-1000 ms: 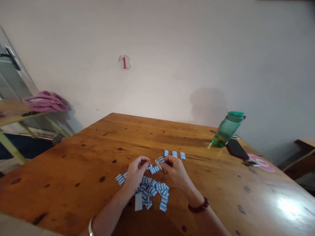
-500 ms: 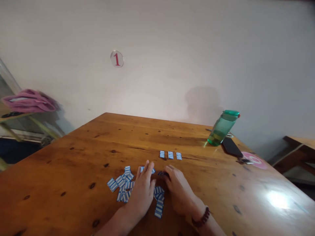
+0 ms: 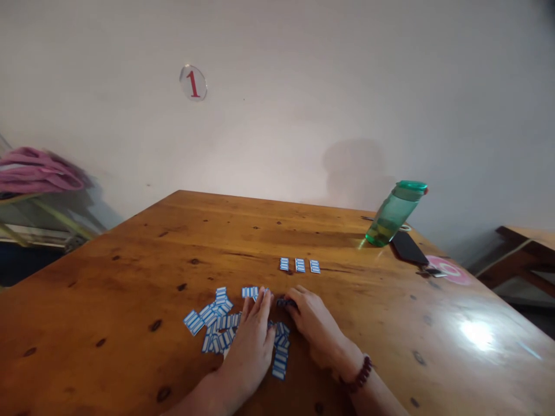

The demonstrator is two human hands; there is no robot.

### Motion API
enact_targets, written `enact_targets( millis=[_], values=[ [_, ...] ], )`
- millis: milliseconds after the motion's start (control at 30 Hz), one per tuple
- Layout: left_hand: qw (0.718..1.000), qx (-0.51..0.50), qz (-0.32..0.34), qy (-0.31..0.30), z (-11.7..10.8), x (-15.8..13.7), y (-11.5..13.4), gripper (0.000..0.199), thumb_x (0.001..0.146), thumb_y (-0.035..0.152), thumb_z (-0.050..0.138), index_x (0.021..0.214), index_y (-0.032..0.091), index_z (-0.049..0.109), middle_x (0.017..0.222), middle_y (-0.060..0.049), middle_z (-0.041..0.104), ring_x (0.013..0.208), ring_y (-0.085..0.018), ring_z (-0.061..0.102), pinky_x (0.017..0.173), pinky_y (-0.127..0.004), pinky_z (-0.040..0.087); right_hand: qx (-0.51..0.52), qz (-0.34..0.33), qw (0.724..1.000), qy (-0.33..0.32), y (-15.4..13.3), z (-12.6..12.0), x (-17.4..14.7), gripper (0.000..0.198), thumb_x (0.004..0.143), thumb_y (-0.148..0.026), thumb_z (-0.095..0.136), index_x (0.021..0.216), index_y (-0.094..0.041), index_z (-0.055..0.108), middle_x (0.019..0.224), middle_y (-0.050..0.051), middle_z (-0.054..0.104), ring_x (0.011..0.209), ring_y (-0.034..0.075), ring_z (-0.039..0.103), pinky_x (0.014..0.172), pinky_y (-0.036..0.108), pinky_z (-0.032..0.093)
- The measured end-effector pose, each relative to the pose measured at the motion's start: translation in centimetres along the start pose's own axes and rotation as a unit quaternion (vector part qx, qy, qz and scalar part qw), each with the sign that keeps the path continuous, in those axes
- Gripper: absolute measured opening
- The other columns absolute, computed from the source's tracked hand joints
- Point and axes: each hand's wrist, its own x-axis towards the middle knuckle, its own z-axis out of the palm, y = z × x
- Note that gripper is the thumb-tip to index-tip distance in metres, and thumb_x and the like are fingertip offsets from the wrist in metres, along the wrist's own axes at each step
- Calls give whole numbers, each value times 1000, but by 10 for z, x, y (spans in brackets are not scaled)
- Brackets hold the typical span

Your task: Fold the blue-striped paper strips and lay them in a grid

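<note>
A loose pile of small blue-and-white striped cards lies on the wooden table. My left hand rests over the right side of this pile, fingers stretched out, hiding some cards. Just beyond its fingertips a few more striped cards show. Beside it, my right hand has curled fingers around a small shadowed card, held on edge at the tabletop. Between the two wrists lie several overlapping cards. Farther off, three small card stacks stand in a row.
A green water bottle stands at the far right, beside a dark phone-like slab and a pink round sticker. A pink cloth lies on a stool at the left. The wall bears a number 1 sign.
The view has tilted down slightly. My left hand has shifted a little to the right, uncovering more of the cards beyond its fingertips. My right hand keeps its hold.
</note>
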Motion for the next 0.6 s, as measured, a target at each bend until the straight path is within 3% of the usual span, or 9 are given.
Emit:
enact_targets(
  millis=[433,600],
  values=[
    [996,-1,-64,-63,-1,-2,7,60,74,13,38,133,12,28,140,-12,30,131,-27,16,105,-49,19,-7,-3,1000,0,3,5,1,16,83,-14,45,83,-17,61,84,5,60,76,16,55,68,23,38],
    [996,-9,-59,-65,-3,-2,9,61,73,14,39,133,11,29,140,-12,31,131,-26,16,106,-47,19,-13,-6,1000,-9,3,5,1,17,83,-13,43,82,-17,60,83,5,59,76,16,55,67,23,38]
  ],
)
